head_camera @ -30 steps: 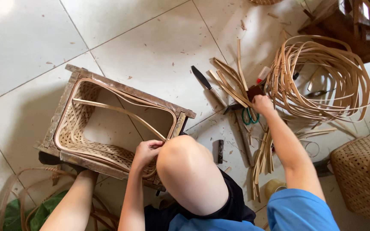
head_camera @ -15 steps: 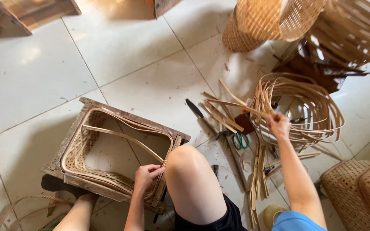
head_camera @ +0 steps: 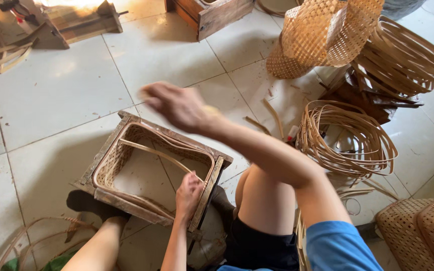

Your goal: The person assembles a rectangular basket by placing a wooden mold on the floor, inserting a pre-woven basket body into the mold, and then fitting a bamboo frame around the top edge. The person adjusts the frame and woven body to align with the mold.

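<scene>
A wooden frame [head_camera: 173, 133] lies on the tiled floor between my legs, with a half-woven bamboo basket [head_camera: 110, 168] set inside it. A thin bamboo strip [head_camera: 151, 151] runs across the basket's opening. My left hand [head_camera: 189, 194] grips the near end of that strip at the frame's near right corner. My right hand [head_camera: 177, 106] is raised in the air over the frame's far right corner, blurred by motion, fingers curled. Whether it holds anything is unclear.
A coil of bamboo strips [head_camera: 347, 136] lies to the right of my knee. Behind it are stacked hoops [head_camera: 408, 56] and an upturned woven basket [head_camera: 322, 35]. Another woven basket [head_camera: 423, 232] sits at the near right. Wooden boxes [head_camera: 212, 14] stand at the far edge.
My right hand has left the pile of strips and tools at the right and swung up and left over the frame. My left hand stays at the frame's corner. The camera has tilted up.
</scene>
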